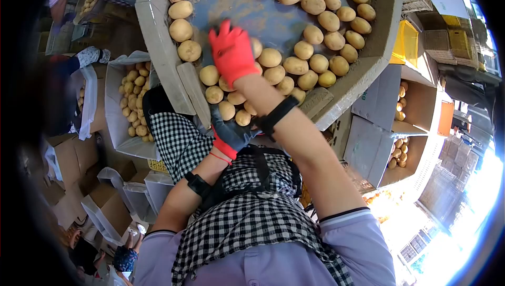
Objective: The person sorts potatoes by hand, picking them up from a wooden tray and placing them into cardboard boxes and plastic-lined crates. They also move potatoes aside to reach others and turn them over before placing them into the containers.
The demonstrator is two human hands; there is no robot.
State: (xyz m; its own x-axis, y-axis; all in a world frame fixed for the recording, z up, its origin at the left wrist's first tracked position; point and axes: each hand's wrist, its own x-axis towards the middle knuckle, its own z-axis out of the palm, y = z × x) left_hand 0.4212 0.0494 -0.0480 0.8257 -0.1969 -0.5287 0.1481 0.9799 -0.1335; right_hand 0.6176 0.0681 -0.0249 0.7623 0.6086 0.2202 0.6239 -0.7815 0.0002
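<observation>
the biggest thing before you is the counter [160, 39], with a raised, dusty rim and a narrower near end facing your lap. your checked apron [231, 223] spreads below it. a plastic-lined box [126, 144] holding more potatoes stands to the left, and open cardboard boxes [365, 144] stand to the right. two short boards [190, 89] [318, 102] flank the near end.

your right hand [231, 52], in a red glove, reaches over the left part of the counter, right among the potatoes. its back is towards you, so you cannot tell whether its grip is open or closed on one. your left hand [234, 131], dark glove with red cuff, is low at the near edge, just beside the closest potatoes; its grip is partly hidden, and you cannot tell whether it holds anything.

the potatoes [295, 65] lie on the counter, thickest at the near end and along the right side, many touching.

a quick sweep of your right hand could push that crowded near group over the edge, because round potatoes pass a push along; some could drop past your left hand onto your lap. hard knocks could bruise their skins, and your black wristband [278, 115] could nudge the ones beneath.
</observation>
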